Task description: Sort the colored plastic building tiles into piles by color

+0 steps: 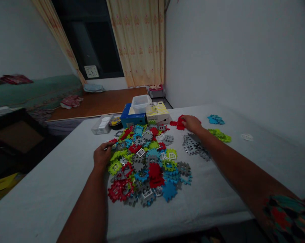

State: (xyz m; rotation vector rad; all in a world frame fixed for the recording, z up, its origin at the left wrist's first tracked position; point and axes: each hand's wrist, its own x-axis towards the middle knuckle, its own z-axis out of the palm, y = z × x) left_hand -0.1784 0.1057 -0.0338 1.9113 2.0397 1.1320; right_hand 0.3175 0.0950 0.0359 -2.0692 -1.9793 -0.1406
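A big mixed heap of interlocking plastic building pieces (138, 166), red, blue, lime green, grey and white, lies on the cloth-covered table. At the heap's left edge is my left hand (102, 156), closed, with a red building piece (113, 140) at its fingertips. My right hand (192, 124) reaches beyond the heap, its fingers pinched on a red building piece (180, 123) over a small red group. Below my right wrist is a group of grey pieces (190, 145). Lime green pieces (220, 135) and blue pieces (215, 119) form separate groups farther right.
Behind the heap stand a blue box (133, 118), a yellow-and-white box (159, 113) and a clear plastic tub (141, 104) on top. A white box (101, 125) and a round black tin (116, 123) are to their left. White pieces (247, 137) lie far right.
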